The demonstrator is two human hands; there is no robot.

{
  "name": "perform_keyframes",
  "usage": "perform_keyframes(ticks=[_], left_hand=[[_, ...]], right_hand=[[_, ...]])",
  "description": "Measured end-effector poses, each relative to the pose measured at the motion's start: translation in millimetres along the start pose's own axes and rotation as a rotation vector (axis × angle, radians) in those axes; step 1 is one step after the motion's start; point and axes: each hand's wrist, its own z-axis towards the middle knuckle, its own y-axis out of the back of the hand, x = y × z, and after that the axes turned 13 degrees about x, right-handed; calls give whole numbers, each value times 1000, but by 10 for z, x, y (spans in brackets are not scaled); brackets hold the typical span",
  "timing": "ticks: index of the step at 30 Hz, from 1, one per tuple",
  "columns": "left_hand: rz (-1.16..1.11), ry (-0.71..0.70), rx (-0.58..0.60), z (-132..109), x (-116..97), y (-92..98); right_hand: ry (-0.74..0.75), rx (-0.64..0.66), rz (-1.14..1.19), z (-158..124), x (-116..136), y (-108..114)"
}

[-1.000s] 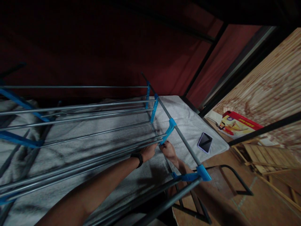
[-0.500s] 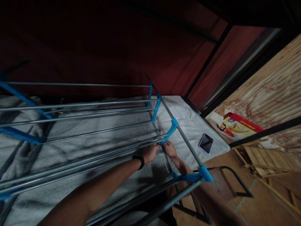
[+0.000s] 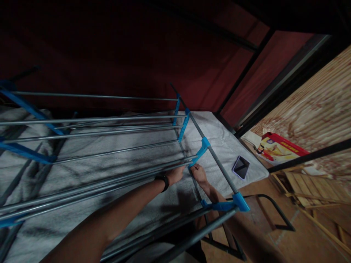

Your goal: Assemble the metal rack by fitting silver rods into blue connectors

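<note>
A metal rack [image 3: 109,122] of long grey rods and blue plastic joints lies over a white towel-covered bed [image 3: 225,144]. My left hand [image 3: 175,174], with a black band at the wrist, is closed around the end of a grey rod [image 3: 131,175]. My right hand [image 3: 199,174] pinches the lower end of a blue connector [image 3: 199,152] where that rod meets it. The two hands are almost touching.
A phone [image 3: 241,167] lies on the towel near the bed's right corner. A red and yellow box [image 3: 276,149] sits against a wood panel on the right. A black metal frame [image 3: 271,212] and wooden slats [image 3: 309,186] stand on the floor.
The view has drifted a little; both hands stay at the same joint. My left hand has shifted slightly up along the rod end.
</note>
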Motion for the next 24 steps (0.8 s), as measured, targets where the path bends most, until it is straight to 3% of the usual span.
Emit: perform_keyframes(ticks=[8,19,24], left_hand=[[-55,-50,-29,25,68,-77],[9,13,35,-29,2,-43],[-85,3,18,-44,-20,-30]], right_hand=[[17,-9,23,12,-28,-18],[-19,8,-12,15,-30,-22],[-10,25,-30,6,-20,-22]])
